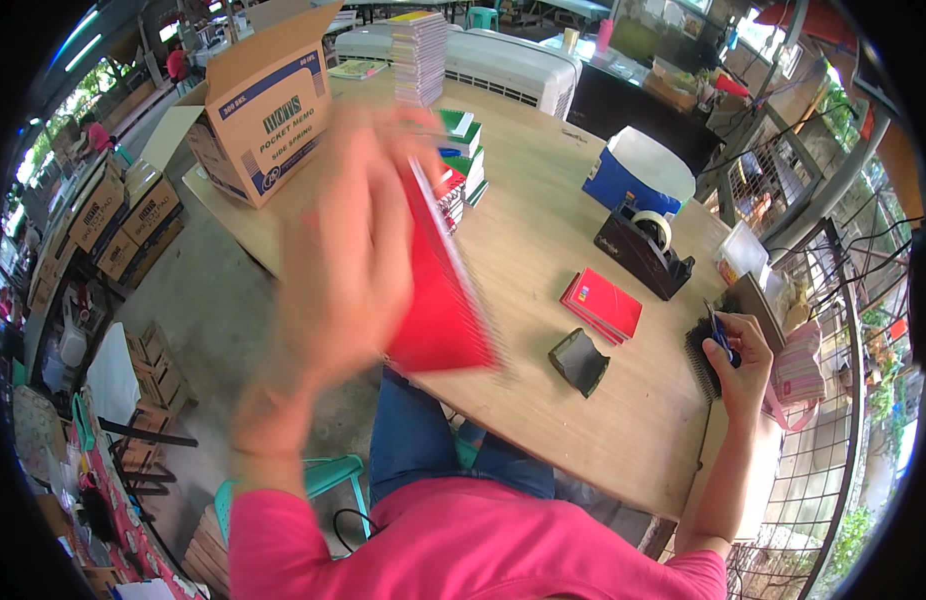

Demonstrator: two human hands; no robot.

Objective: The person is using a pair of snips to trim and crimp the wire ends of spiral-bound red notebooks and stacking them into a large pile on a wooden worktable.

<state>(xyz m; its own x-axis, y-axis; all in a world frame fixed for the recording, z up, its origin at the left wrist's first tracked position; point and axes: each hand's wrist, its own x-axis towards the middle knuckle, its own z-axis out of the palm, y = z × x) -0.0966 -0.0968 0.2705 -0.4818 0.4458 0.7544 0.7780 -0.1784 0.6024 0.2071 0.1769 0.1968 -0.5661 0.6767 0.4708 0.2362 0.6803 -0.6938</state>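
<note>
My left hand (358, 240), smeared by motion, grips a red spiral-bound memo notebook (438, 310) in the air above the table's near left part. The notebook hangs tilted, with its wire coil along the right edge. At the table's right end, my right hand (743, 365) closes around a small tool with blue handles (722, 342); its pointed metal tip faces away from me, and its exact kind is unclear. Beside that hand lies a dark, ribbed bundle (700, 360). A small stack of red memo notebooks (602, 305) rests on the tabletop between my hands.
A black tape dispenser (643, 250) stands before a blue-and-white open container (633, 180). Nearer me sits a dark curved piece (579, 362). An open carton (263, 115), green notebooks (468, 150) and a tall notebook stack (418, 60) occupy the far left. A striped pouch (798, 370) is at right.
</note>
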